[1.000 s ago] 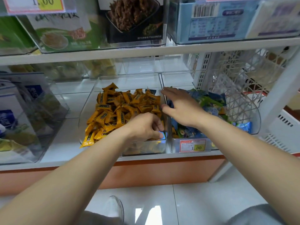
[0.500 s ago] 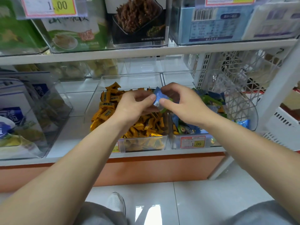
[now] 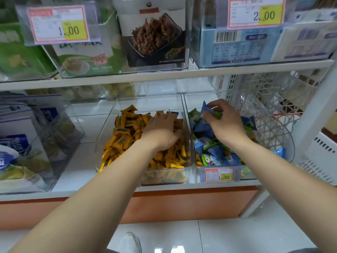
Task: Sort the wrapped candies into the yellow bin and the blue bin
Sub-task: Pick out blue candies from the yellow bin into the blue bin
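left bin (image 3: 109,132) beside right bin (image 3: 198,174) | both on shelf (image 3: 73,172) | basket (image 3: 284,99) right, perhaps touching

White lower shelf (image 3: 85,128) is carrying four containers in a row. A clear bin (image 3: 62,143) of blue-and-white packs is sitting at left. The yellow bin (image 3: 164,177) and blue bin (image 3: 197,172) are standing just beside each other at centre. A white lattice basket (image 3: 273,125) is sitting at right, against the blue bin.

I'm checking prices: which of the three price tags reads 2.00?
The top-right tag, above the pale blue box; the top-left tag and the lower bin's tag both read 1.00.
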The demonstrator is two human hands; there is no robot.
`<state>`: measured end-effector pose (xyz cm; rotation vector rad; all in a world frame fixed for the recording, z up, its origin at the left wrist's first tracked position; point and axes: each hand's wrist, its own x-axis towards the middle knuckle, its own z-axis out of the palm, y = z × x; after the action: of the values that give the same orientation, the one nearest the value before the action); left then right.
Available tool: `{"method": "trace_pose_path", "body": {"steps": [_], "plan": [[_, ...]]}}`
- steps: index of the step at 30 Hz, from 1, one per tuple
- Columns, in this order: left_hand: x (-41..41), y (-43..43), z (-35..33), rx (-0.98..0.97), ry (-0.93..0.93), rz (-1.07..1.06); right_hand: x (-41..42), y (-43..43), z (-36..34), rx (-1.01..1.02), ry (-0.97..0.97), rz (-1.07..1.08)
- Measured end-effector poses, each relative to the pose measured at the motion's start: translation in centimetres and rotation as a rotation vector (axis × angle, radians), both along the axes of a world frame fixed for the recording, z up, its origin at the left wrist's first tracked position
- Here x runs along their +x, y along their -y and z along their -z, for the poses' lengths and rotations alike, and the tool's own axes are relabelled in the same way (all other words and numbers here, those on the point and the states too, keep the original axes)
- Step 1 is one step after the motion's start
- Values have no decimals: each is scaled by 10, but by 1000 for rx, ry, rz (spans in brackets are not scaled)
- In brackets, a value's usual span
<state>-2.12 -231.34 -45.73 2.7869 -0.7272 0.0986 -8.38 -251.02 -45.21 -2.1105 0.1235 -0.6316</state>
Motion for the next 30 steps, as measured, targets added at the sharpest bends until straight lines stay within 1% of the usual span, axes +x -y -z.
{"method": "trace_pose_path", "body": {"steps": [4, 7, 12, 17, 19, 22, 24, 25, 27, 28, 30], "plan": [[42, 15, -9, -6, 6, 14, 13, 5, 15, -107, -41, 10], [73, 30, -13, 11, -10, -3, 19, 6, 25, -146, -65, -10], [104, 45, 5, 38, -111, -33, 21, 5, 31, -88, -63, -21], [112, 39, 10, 163, -115, -44, 18, 5, 30, -66, -72, -41], [115, 34, 10, 161, -149, -54, 17, 5, 30, -56, -74, -44], [112, 23, 8, 54, -148, -87, 13, 4, 28, -37, -69, -49], [104, 15, 1, -56, -79, -105, 11, 4, 25, -7, -49, -49], [98, 10, -4, -139, -42, -120, 9, 4, 22, 9, -40, -45], [81, 0, -20, -369, 3, -146, 6, 2, 14, 43, -31, -36], [71, -5, -28, -488, 4, -155, 4, 1, 9, 70, -20, -48], [46, -15, -44, -681, -54, -154, 0, -6, -3, 168, 14, -110]]}}
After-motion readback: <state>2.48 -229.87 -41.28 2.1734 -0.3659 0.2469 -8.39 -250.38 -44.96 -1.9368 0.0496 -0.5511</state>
